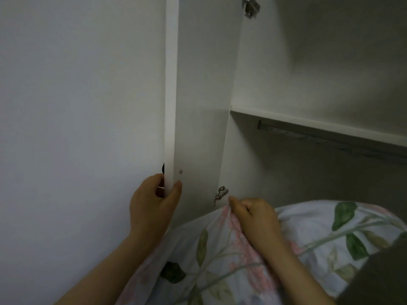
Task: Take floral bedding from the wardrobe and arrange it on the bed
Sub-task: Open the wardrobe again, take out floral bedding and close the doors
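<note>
The floral bedding [308,230], white with green leaves and pink blossoms, bulges out of the lower part of the open wardrobe and fills the bottom right of the view. My right hand [255,216] pinches a fold of it near its top left corner, just below a door hinge [221,193]. My left hand [152,205] grips the edge of the open white wardrobe door [198,106], thumb on the inner face and fingers behind. A dark knob [163,167] peeks out beside the door edge above that hand.
A white shelf [308,124] crosses the wardrobe above the bedding, with a dark rail [319,137] under it. Another hinge [250,6] sits at the top. A plain white wall [77,128] fills the left. A dark shape [378,276] covers the bottom right corner.
</note>
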Demonstrator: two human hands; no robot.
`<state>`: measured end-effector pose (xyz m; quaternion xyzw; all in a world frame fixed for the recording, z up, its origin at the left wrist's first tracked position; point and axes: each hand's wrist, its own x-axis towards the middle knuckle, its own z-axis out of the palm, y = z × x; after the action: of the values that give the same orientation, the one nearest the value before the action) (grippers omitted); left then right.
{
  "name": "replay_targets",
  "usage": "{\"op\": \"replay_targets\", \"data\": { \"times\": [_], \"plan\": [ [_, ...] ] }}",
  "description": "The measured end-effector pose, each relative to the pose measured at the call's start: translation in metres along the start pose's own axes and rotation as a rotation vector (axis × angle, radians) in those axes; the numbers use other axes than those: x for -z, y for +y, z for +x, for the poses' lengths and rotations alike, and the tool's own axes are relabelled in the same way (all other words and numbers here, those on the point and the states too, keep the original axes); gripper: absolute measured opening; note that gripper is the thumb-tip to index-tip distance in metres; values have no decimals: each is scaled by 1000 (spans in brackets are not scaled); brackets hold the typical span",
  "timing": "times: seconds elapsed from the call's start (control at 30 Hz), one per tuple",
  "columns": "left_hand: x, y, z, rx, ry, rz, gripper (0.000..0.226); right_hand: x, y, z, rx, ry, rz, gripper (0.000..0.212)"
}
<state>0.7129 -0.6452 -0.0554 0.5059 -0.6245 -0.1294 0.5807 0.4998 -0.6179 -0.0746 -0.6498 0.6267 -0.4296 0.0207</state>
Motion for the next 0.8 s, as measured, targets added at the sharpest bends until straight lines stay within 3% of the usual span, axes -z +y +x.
{"op": "replay_targets", "data": {
  "times": [0.1,0.2,0.37,0.47,0.7,0.8],
  "plan": [
    [-14,14,-14,25,-18,-52,14,19,14,-10,-16,11,6,60],
    [-28,28,-25,47,-75,-107,24,38,29,-21,-18,23,-9,59],
    [-61,59,-39,36,-288,-269,52,69,55,-36,-49,68,-103,59],
    [-86,65,-39,35,-418,-335,83,88,66,-44,-71,114,-136,58],
    [-147,82,-36,-139,-563,-305,113,127,92,-57,-154,223,-233,58],
    [-171,86,-30,-214,-657,-305,111,139,103,-59,-229,280,-272,58]
  ]
}}
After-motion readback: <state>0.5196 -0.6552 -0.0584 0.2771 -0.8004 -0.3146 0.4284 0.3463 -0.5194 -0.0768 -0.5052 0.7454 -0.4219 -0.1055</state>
